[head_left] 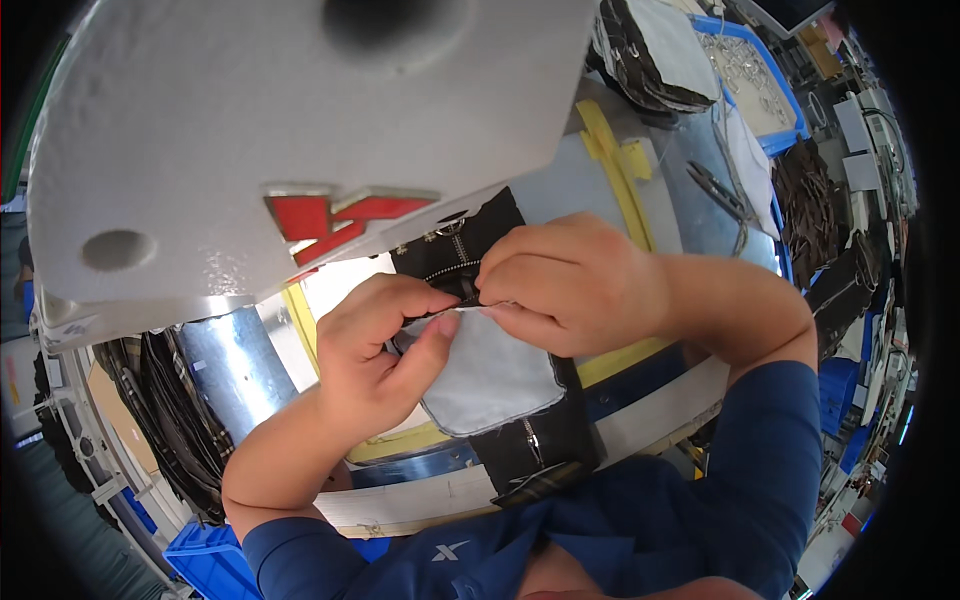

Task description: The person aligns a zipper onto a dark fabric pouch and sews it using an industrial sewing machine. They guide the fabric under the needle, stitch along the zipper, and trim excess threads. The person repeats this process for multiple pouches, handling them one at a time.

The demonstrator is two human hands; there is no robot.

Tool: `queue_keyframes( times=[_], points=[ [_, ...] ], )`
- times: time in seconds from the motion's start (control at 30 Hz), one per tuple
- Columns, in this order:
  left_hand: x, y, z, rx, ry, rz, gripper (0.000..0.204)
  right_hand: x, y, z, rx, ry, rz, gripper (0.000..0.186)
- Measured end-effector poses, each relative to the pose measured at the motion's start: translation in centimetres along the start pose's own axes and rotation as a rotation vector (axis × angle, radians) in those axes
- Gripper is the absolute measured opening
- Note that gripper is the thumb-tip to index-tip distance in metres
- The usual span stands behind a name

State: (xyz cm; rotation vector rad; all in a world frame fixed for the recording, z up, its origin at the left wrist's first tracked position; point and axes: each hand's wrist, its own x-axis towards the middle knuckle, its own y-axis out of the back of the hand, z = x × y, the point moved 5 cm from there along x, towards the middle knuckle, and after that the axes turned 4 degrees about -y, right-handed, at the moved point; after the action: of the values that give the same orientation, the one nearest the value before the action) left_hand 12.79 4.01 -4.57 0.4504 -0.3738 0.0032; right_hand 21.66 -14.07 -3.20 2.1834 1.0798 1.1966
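A dark fabric piece (497,222) with pale stitching and a metal ring lies across the work surface, its lower end hanging toward me. Over its middle is a light grey cloth panel (495,380) with rounded corners. My left hand (375,345) pinches the panel's upper edge between thumb and forefinger. Right beside it, my right hand (570,285) pinches the same edge, fingers curled. Both sets of fingertips meet where the grey panel joins the dark fabric; the seam there is partly covered.
A large white sewing machine head (220,120) looms close above my hands. Yellow tape strips (615,175) edge the work plate. To the right lie snips (718,190), stacked dark pieces (650,60) and a blue tray (795,110) of metal rings. Dark fabric strips (170,410) hang at left.
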Motion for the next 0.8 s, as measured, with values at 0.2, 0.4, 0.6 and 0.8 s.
queue_keyframes(
  times=[0.2, 0.4, 0.6, 0.8],
  points=[
    [-0.1, -0.2, -0.2, 0.028, 0.041, 0.021, 0.017, 0.3, -0.2, 0.6, 0.174, -0.189, 0.008, 0.019],
    [0.0, -0.3, -0.3, 0.067, 0.043, 0.029, 0.016, -0.2, -1.0, 1.1, 0.134, -0.188, 0.022, 0.014],
    [-0.7, -0.1, -1.3, 0.028, 0.237, 0.096, 0.014, -0.2, -1.4, 1.3, 0.039, -0.144, 0.030, 0.011],
    [-0.5, -0.3, -0.4, 0.121, 0.094, 0.084, 0.014, 0.3, -0.9, 1.6, 0.282, -0.333, -0.001, 0.011]
  ],
)
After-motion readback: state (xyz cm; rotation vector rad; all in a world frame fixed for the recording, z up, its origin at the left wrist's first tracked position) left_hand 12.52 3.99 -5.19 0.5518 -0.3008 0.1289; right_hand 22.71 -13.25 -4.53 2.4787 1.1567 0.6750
